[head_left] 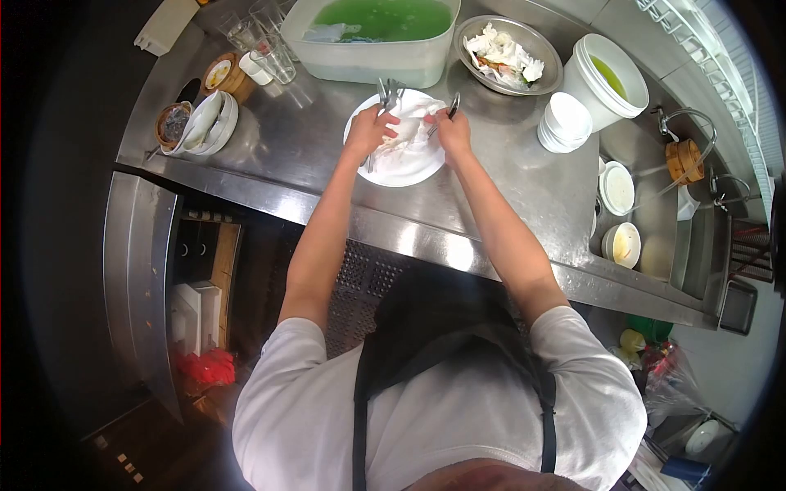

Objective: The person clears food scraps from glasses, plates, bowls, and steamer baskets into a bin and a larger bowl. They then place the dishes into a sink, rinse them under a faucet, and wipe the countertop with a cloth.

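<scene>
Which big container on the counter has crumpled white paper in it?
The round metal bowl, between the rectangular tub and the white bucket; those two hold green liquid instead.

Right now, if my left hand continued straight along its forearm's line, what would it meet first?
Your left hand would probably meet the near wall of the green-liquid tub, beyond the white plate; depth is hard to judge.

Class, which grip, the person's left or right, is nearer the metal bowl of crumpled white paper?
Right. The right grip is at the right edge of the plate, left of the metal bowl and short of it. The left grip is over the plate's left side, farther away.
</scene>
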A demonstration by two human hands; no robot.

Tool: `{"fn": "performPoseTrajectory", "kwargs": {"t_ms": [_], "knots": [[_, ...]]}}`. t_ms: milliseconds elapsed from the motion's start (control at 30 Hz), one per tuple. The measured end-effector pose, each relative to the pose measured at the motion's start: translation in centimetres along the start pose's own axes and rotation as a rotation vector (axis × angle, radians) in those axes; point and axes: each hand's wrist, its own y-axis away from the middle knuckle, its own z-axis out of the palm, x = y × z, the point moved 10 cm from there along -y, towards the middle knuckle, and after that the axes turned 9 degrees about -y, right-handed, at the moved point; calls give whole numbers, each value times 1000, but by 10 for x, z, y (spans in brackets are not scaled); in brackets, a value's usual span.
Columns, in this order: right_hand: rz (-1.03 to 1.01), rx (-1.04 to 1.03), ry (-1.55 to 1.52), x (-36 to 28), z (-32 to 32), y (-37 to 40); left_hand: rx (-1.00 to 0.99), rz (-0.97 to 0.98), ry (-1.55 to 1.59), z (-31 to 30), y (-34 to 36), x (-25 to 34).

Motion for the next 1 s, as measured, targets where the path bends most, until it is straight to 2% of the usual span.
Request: {"fn": "performPoseTrajectory", "kwargs": {"t_ms": [67, 167, 300, 400, 467, 600, 667, 700, 800, 900, 1000], "knots": [[-130, 8, 68, -14, 0, 3, 86, 8, -15, -13, 3, 7], [-180, -93, 202, -50, 5, 19, 208, 20, -3, -31, 11, 20], [-210, -196, 207, -78, 15, 33, 307, 72, -101, -48, 13, 34], [-264, -155, 190, -95, 15, 38, 225, 164, -12, -37, 22, 49], [-267, -122, 230, -123, 9, 54, 209, 117, 117, -34, 27, 53], [-515, -84, 66, -151, 12, 76, 195, 86, 447, -30, 44, 80], [-591, -67, -19, -156, 16, 80, 101, 85, 371, -22, 46, 85], [-546, -72, -79, -153, 17, 79, 53, 83, 331, -16, 47, 87], [-472, -93, -248, -152, 19, 72, 124, 257, 46, -2, 41, 80], [-482, -122, -349, -159, 14, 65, 175, 159, -86, -3, 39, 56], [-540, 37, -361, -164, -18, 56, 252, 101, -175, -11, 38, 30]]}}
